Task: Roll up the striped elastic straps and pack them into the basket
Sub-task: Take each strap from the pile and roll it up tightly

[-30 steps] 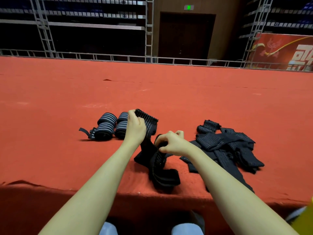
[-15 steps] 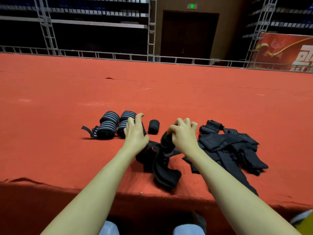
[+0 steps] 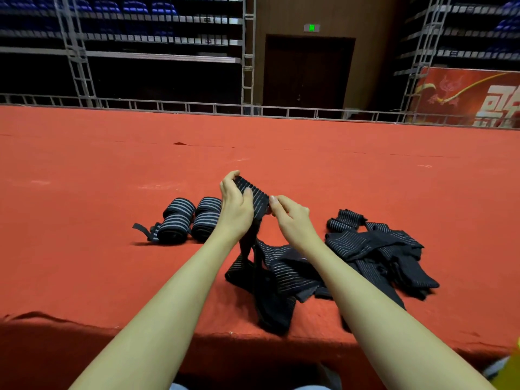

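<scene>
My left hand (image 3: 235, 205) grips the top end of a black striped elastic strap (image 3: 254, 199), held up above the red carpet. My right hand (image 3: 291, 218) pinches the same end at its right edge. The strap's loose length hangs down and lies in folds near the carpet's front edge (image 3: 270, 282). Two rolled striped straps (image 3: 176, 220) (image 3: 206, 219) lie side by side to the left of my left hand. A heap of unrolled straps (image 3: 377, 249) lies to the right. No basket is in view.
The red carpeted platform (image 3: 84, 192) stretches far ahead to a low metal railing (image 3: 197, 108). Its front edge drops off just before my knees. A yellow object (image 3: 513, 361) shows at the lower right corner.
Both hands have lifted from the carpet, raising the strap's end. The small dark roll seen half a second ago is hidden or undone; the strap end is now spread between my hands.
</scene>
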Available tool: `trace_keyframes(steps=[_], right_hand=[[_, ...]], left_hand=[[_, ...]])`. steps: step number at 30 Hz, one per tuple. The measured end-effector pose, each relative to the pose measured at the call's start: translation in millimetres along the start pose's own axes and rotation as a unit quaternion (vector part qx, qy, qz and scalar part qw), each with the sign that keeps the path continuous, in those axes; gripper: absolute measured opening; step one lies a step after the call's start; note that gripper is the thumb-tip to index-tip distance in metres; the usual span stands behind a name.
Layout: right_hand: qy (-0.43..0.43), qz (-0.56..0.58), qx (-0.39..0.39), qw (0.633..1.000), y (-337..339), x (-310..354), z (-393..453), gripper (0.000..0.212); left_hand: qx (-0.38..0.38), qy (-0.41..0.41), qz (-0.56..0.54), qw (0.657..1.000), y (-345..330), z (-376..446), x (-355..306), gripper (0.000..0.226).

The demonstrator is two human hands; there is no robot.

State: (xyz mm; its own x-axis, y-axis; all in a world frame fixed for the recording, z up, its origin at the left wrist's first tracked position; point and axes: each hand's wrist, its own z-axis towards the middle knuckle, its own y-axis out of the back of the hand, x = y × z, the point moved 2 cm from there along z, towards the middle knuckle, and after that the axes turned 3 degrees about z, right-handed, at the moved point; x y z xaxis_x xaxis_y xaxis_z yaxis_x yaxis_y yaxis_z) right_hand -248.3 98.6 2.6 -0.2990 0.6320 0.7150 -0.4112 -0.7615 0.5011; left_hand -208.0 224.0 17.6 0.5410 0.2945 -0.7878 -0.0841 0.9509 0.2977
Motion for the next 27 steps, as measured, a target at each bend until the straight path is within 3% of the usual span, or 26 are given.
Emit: trace_keyframes(steps=[4, 9, 12, 15, 20, 25, 27], right_hand=[[0.026, 0.173, -0.053, 0.983, 10.1, 17.1, 8.0, 0.014], [0.049, 0.227, -0.137, 0.963, 33.7, 47.2, 27.1, 0.015], [0.047, 0.237, -0.147, 0.959, 45.4, 57.7, 35.9, 0.013], [0.059, 0.233, -0.143, 0.960, 54.4, 60.6, 39.4, 0.011], [0.009, 0.116, -0.060, 0.991, 44.5, 40.5, 32.6, 0.035], [0.014, 0.048, -0.035, 0.998, 28.6, 13.2, 19.4, 0.007], [0.024, 0.073, -0.052, 0.996, 27.8, 11.6, 17.2, 0.016]], left_hand=[[-0.004, -0.014, -0.024, 1.000, 5.1, 8.1, -21.3, 0.039], [-0.029, 0.001, -0.058, 0.998, 15.9, 25.9, -49.5, 0.024], [-0.062, -0.041, 0.015, 0.997, 24.5, 39.2, -64.4, 0.015], [-0.067, -0.065, 0.036, 0.995, 31.3, 49.7, -77.8, 0.008], [-0.062, -0.049, -0.005, 0.997, 34.0, 54.9, -82.1, 0.012], [-0.083, -0.063, 0.022, 0.994, 37.4, 48.2, -74.0, 0.010], [-0.077, -0.073, 0.055, 0.993, 36.1, 45.1, -69.2, 0.011]])
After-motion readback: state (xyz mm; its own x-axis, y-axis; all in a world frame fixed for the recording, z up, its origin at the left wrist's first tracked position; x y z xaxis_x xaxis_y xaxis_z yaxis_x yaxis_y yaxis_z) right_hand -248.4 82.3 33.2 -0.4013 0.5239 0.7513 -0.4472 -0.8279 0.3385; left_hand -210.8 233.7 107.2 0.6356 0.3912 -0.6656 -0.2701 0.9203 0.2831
